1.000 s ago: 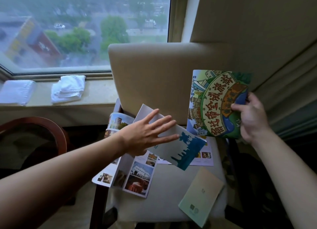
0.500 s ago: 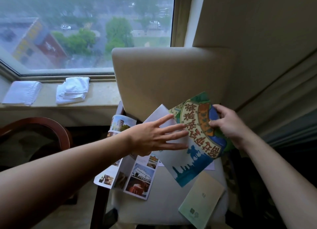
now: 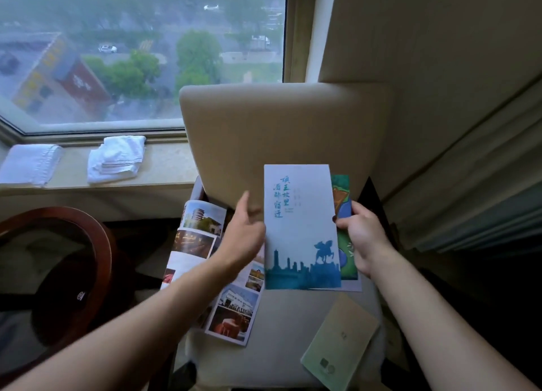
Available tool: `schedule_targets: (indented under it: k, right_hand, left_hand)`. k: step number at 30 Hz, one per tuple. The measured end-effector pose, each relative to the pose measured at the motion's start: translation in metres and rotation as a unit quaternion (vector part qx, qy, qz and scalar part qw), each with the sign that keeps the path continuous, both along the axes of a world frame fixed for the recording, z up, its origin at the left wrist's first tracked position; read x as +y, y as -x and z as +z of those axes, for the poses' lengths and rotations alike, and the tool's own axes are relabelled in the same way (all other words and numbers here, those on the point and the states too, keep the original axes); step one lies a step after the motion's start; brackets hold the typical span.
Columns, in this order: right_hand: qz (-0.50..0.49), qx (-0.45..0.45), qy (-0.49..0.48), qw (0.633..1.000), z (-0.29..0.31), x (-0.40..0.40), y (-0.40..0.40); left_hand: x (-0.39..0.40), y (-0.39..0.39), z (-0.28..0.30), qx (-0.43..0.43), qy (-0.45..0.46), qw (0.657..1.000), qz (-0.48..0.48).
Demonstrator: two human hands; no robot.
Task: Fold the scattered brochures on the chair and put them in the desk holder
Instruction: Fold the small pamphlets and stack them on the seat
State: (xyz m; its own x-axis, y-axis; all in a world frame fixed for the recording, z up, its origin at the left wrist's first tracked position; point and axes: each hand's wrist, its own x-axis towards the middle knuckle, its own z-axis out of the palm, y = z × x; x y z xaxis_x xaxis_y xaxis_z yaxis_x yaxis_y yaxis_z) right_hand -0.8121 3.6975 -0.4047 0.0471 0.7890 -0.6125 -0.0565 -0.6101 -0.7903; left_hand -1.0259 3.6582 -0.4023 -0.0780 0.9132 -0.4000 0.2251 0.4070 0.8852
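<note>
A white brochure with a blue skyline (image 3: 299, 229) stands upright above the cream chair (image 3: 264, 132). Behind it sits the green illustrated brochure (image 3: 344, 209), mostly hidden. My right hand (image 3: 362, 238) pinches both at their right edge. My left hand (image 3: 243, 235) touches the white brochure's left edge, fingers partly behind it; whether it grips I cannot tell. An unfolded photo brochure (image 3: 214, 270) lies across the seat's left side. A pale green folded brochure (image 3: 340, 346) rests at the seat's front right. No desk holder is in view.
A windowsill (image 3: 164, 168) behind the chair holds two folded white towels (image 3: 117, 159). A round dark wooden chair (image 3: 58, 273) stands at the left. Curtains (image 3: 469, 185) hang at the right, close to the cream chair.
The white skyline brochure was lifted off the seat and stands upright in front of the green one. My right hand came down and left. My left hand moved from on top to its left edge.
</note>
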Motion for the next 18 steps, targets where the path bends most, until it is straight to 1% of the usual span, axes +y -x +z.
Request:
schedule_targets:
  k: [1,2,3,6,8,10,12,13,14,16,18]
  right_hand:
    - [-0.005,-0.002,0.004,1.000,-0.002,-0.002,0.005]
    - [-0.009,-0.003,0.005,1.000,-0.005,-0.004,0.011]
    - [-0.015,-0.011,0.003,1.000,-0.008,-0.006,0.017]
    - [-0.027,-0.084,-0.021,0.996,-0.017,-0.011,0.029]
    - [-0.037,-0.080,-0.048,0.995,-0.020,-0.016,0.036]
    - [-0.051,-0.038,-0.061,0.996,-0.023,-0.021,0.040]
    - [-0.072,0.009,-0.045,0.996,-0.031,-0.030,0.040]
    - [-0.076,0.005,-0.030,0.997,-0.040,-0.038,0.038]
    - [-0.074,-0.017,-0.012,0.997,-0.051,-0.048,0.037]
    - [-0.072,-0.092,0.039,0.992,-0.076,-0.077,0.032]
    - [-0.108,-0.149,0.079,0.980,-0.102,-0.109,0.024]
  left_hand:
    - [-0.003,-0.006,-0.005,-0.057,0.041,0.996,0.055]
    - [-0.004,-0.013,-0.010,-0.056,0.053,0.993,0.087]
    - [-0.005,-0.019,-0.013,-0.050,0.045,0.993,0.096]
    - [-0.001,-0.028,-0.016,-0.060,0.016,0.993,0.098]
    - [0.000,-0.027,-0.018,-0.047,0.006,0.995,0.086]
    - [0.001,-0.025,-0.024,-0.021,0.008,0.998,0.064]
    - [-0.003,-0.025,-0.033,0.006,0.021,0.999,0.034]
    - [-0.006,-0.024,-0.040,0.016,0.031,0.999,0.024]
    - [-0.011,-0.025,-0.050,0.023,0.043,0.999,0.014]
    - [-0.023,-0.031,-0.073,0.036,0.075,0.996,-0.021]
    - [-0.037,-0.046,-0.100,0.064,0.108,0.989,-0.075]
